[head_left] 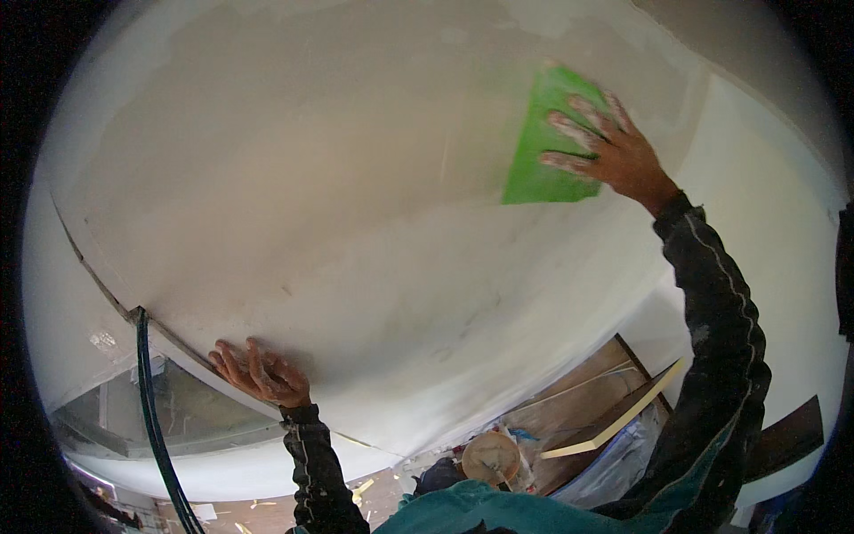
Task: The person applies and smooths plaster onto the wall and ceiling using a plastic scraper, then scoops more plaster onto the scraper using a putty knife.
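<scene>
At eight o'clock, the left hand point(263, 374) looks empty, fingers bent and slightly apart; whether it touches the pale surface point(356, 196) is unclear. At two, the right hand point(614, 151), fingers spread, lies over a green sheet point(532, 171) against that surface. Rubbing seems underway; the next move calls for even pressure. Farther, between five and six: a bucket point(491, 456).

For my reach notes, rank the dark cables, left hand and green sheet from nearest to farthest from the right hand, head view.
1. Green sheet, under the right hand
2. Left hand, lower left
3. Dark cables, beyond it at far left
</scene>
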Available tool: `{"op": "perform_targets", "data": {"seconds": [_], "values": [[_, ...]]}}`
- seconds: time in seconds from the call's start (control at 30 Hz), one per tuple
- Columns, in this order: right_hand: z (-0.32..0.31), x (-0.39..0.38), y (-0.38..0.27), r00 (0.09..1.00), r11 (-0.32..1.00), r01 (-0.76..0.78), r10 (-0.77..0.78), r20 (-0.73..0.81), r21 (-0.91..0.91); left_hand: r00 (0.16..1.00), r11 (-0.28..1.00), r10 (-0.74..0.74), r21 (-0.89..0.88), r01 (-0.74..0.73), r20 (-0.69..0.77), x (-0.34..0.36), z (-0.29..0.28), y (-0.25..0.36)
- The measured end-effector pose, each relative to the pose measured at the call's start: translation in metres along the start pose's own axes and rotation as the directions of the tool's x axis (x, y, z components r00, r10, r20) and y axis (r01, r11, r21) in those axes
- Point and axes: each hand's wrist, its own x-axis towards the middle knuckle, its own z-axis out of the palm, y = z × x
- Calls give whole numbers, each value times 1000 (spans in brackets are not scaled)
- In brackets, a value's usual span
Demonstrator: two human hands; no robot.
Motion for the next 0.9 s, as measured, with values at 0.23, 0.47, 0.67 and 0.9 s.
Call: {"op": "perform_targets", "data": {"seconds": [0.23, 0.47, 0.67, 0.9], "values": [[-42, 24, -14, 997, 999, -16, 19, -77, 42, 999, 998, 38, 39, -40, 38, 3, 2, 5], [-39, 82, -37, 975, 997, 50, -36, -220, 55, 995, 989, 94, 108, -96, 21, 4, 2, -6], [-15, -9, 6, 998, 1000, 19, -20, -56, -20, 997, 995, 70, 76, -72, 33, 4, 2, 1], [-28, -98, -17, 905, 904, -424, 424, 11, 58, 997, 997, 72, 26, -72, 4, 9, 1, 11]]}}
